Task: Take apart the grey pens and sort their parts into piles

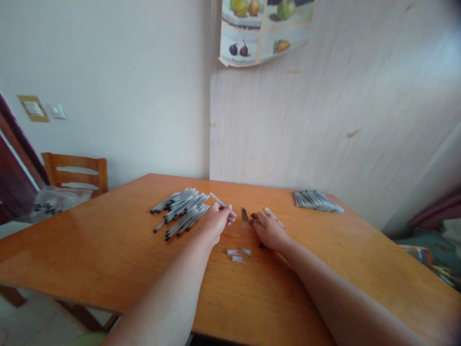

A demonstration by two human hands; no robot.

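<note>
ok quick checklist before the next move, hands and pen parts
1. Slim whitish pen barrel held in left hand: ok.
2. Right hand gripping something: cannot tell, fingertips partly hidden.
3. Thin dark refills apart from the small translucent plastic caps: ok.
4. Loose heap of grey pens with black ends neatly aligned: not ok, spread unevenly.
5. Flat grey bundle of slim sticks clear of both hands: ok, towards the far right.
</note>
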